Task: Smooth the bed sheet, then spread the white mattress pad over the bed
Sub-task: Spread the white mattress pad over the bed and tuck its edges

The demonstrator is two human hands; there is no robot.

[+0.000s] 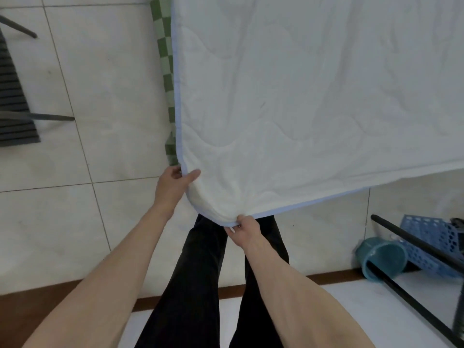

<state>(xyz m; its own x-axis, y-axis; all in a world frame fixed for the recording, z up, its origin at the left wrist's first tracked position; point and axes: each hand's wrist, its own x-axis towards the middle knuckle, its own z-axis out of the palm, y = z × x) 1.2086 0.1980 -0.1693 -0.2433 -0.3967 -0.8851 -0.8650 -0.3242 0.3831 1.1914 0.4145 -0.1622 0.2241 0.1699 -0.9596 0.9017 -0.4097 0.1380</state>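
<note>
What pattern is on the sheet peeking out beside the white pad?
Green checks, light and dark squares, on the sheet; the head view shows it.

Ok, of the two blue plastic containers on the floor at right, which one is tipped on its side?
The round teal bucket is on its side, its open mouth facing the camera. The lighter blue perforated basket behind it is rectangular, and partly hidden by a black bar.

1. Mattress pad [313, 96]: cut off at top and right frame edges.
2. Checked sheet [167, 79]: only a narrow strip shows; the rest is covered by the pad.
3. Left hand [173, 187]: fingertips hidden behind the pad's corner.
4. Blue basket [426, 237], lower right: cut by the frame edge.
</note>
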